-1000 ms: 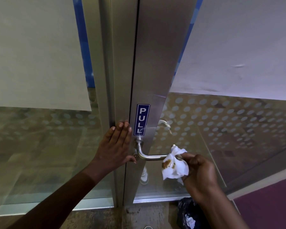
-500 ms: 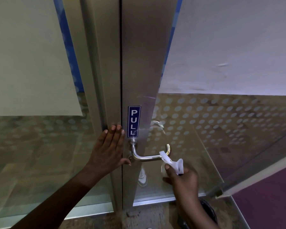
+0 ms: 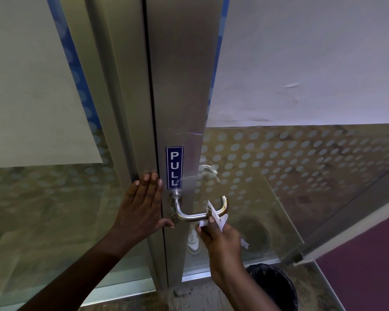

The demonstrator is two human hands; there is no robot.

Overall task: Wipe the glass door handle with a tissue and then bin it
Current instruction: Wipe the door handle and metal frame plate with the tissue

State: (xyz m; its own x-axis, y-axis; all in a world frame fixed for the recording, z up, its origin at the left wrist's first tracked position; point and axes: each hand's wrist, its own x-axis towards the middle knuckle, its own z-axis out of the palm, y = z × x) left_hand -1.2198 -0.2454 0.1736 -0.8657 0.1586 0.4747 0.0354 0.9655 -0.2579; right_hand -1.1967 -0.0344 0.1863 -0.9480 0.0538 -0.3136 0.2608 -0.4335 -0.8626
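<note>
Two hands at work, task approx half done by my read: left hand [image 3: 142,205] flat & spread on door frame, right hand [image 3: 220,237] clamped on 1 tissue [image 3: 217,217] pressed vs 1 lever handle [image 3: 189,215], wiping ongoing, binning left w/ 1 black bin [image 3: 276,286] on floor below.

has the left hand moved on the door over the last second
No. The left hand lies flat on the metal door frame, fingertips level with the bottom of the PULL sticker, thumb under the handle base, as before.
</note>
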